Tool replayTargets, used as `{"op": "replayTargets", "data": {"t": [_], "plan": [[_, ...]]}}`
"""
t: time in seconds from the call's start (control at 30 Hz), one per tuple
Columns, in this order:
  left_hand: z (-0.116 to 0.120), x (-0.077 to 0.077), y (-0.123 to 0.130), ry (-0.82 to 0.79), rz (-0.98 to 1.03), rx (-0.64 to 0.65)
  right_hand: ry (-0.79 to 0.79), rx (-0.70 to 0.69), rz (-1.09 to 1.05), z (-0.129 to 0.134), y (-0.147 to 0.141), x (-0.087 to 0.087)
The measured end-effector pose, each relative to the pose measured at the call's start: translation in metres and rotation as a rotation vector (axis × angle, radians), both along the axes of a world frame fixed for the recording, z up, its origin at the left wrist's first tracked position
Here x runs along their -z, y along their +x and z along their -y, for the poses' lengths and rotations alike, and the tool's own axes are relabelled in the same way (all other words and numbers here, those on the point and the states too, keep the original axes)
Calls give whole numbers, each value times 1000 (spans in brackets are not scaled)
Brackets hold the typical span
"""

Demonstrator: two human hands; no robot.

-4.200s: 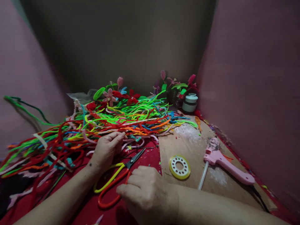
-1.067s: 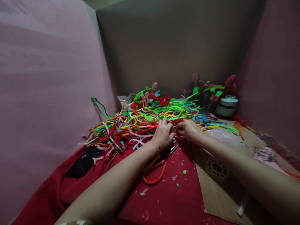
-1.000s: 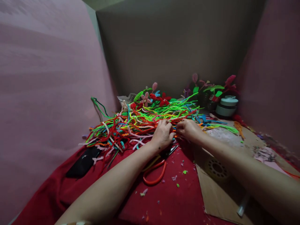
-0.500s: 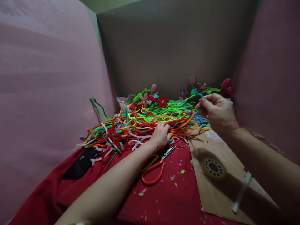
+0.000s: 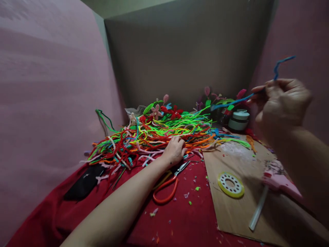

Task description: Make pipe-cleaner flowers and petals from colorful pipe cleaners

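A bent blue pipe cleaner (image 5: 276, 68) is pinched in my right hand (image 5: 285, 99), raised at the right. One end sticks up above the fingers, and the other runs left over the pile's edge. My left hand (image 5: 175, 150) rests on the front of a tangled pile of colourful pipe cleaners (image 5: 154, 137), its fingers curled over some of them and the fingertips hidden. Just below that hand, red-handled scissors (image 5: 166, 192) lie on the red cloth (image 5: 185, 219), partly under the wrist.
On a brown board (image 5: 231, 219) lie a tape roll (image 5: 231, 184) and a pink glue gun (image 5: 280, 181) with a clear stick. A lidded jar (image 5: 239, 120) stands behind. Pipe-cleaner flowers (image 5: 156, 112) stand at the back. A black phone (image 5: 84, 181) lies left.
My right hand has moved right and up, drawing the blue pipe cleaner away from the pile. The jar and glue gun have come into view. My left hand stays on the pile.
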State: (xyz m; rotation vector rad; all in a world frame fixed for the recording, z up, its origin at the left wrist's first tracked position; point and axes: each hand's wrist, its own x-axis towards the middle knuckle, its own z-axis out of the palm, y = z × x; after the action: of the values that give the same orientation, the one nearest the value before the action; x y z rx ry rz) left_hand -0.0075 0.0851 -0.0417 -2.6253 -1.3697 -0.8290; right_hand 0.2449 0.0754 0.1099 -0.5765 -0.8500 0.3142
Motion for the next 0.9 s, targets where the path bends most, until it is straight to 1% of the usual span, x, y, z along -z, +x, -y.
{"op": "replayTargets", "data": {"t": [0.07, 0.1, 0.17, 0.2, 0.27, 0.3, 0.33, 0.37, 0.4, 0.43, 0.5, 0.57, 0.63, 0.7, 0.8, 0.9], "plan": [[-2, 0, 0, -9, 31, 4, 43, 39, -44, 8, 5, -14], [-2, -2, 0, -12, 52, 6, 36, 41, -65, 12, 6, -20], [2, -9, 2, -1, 95, 6, -1, -5, -93, 21, 1, -23], [5, -16, 4, 6, 136, 10, -36, -59, -130, 26, -5, -20], [17, -31, 10, 31, 245, 9, -152, -237, -190, 34, -22, -7], [24, -39, 14, -23, 405, 63, -217, -333, -212, 36, -31, 4], [32, -47, 18, -151, 574, 139, -280, -424, -227, 39, -41, 15], [39, -54, 23, -330, 756, 230, -329, -503, -243, 41, -50, 28], [45, -60, 27, -519, 922, 331, -374, -542, -269, 42, -59, 40], [50, -64, 30, -639, 1087, 390, -408, -583, -285, 43, -66, 51], [55, -67, 33, -815, 1341, 380, -475, -651, -290, 45, -75, 71], [53, -65, 32, -891, 1512, 335, -528, -731, -264, 45, -79, 84], [48, -62, 28, -895, 1617, 318, -557, -768, -235, 45, -80, 92], [43, -60, 22, -862, 1685, 305, -549, -742, -233, 43, -78, 96], [38, -61, 17, -808, 1738, 257, -513, -690, -275, 39, -73, 96], [38, -64, 13, -760, 1733, 255, -521, -770, -271, 38, -67, 93]]}}
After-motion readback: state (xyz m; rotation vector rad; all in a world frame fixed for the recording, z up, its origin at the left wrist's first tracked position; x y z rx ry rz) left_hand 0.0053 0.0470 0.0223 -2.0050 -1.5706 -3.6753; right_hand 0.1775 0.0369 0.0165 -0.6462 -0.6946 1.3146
